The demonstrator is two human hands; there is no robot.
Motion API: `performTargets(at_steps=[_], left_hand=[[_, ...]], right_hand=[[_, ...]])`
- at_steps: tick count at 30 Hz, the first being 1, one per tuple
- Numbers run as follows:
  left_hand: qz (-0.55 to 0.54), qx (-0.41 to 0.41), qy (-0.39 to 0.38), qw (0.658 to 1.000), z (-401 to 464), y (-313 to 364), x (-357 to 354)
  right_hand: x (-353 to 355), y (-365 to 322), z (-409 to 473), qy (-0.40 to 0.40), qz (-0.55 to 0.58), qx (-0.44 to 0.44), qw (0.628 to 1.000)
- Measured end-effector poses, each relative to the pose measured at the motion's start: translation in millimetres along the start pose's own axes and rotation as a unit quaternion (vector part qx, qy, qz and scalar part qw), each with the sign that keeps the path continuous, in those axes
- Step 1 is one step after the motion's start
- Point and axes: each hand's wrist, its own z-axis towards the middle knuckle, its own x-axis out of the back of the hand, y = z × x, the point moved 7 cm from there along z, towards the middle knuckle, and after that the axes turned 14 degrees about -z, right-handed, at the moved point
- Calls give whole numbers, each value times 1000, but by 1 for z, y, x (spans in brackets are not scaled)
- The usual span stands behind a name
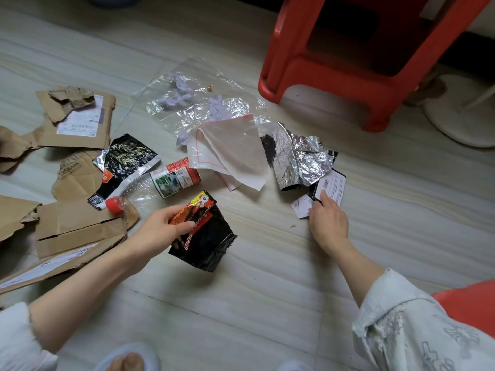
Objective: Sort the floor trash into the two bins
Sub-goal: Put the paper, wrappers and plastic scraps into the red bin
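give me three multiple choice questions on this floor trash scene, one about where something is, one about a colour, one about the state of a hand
1. Where does the plastic bottle lie?
A. under the red stool
B. between the cardboard pieces and the held snack bag
C. on the crumpled foil

2. What colour is the bottle's cap?
A. blue
B. white
C. red

3. What is the left hand doing?
A. gripping a black and red snack bag
B. lying flat and empty on the floor
C. holding the bottle

Answers:
1 B: the bottle lies on its side right of the cardboard pieces and up-left of the snack bag.
2 C: the cap at its near end is red.
3 A: fingers and thumb curl round the snack bag's top edge, while the right hand touches paper scraps beside the crumpled foil.
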Motion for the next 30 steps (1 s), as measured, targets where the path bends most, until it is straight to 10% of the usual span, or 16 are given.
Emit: performTargets(at_steps=[9, 16, 22, 30], left_hand=[[5, -2, 3, 1000, -2, -3, 8], [15, 3, 0, 1000, 1, -8, 8], [10, 3, 9, 1000, 2, -4, 9], [10, 3, -6, 1000, -3, -3, 1]], right_hand=[[11, -11, -42, 154, 53, 19, 987], [-6, 25, -23, -58, 285, -263, 920], [-13, -29, -27, -78, 157, -61, 983], [-13, -33, -30, -103, 72, -36, 991]])
